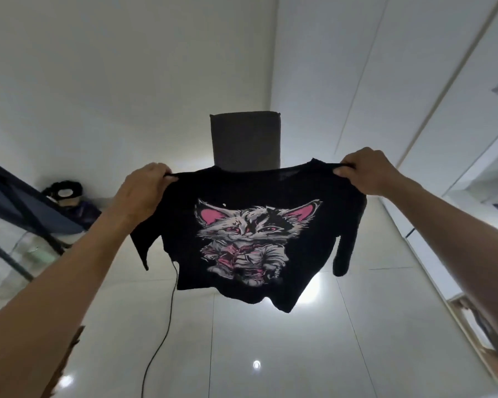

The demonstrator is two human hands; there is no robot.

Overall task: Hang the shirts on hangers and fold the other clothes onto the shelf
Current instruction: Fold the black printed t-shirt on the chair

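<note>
A black short-sleeved shirt [308, 248] with a grey and pink cat print hangs spread out in the air at the middle of the head view. My left hand [143, 191] pinches its left shoulder, and my right hand [368, 172] pinches its right shoulder. Both sleeves droop at the sides and the hem hangs free above the floor. No hanger is in view.
A grey upholstered block [245, 139] stands against the wall behind the shirt. A black metal rack [26, 196] with dark cloth is at the left, with a dark bundle [66, 193] beside it. White cabinet fronts [414, 110] run along the right. A black cable [161, 334] trails over the glossy tiled floor.
</note>
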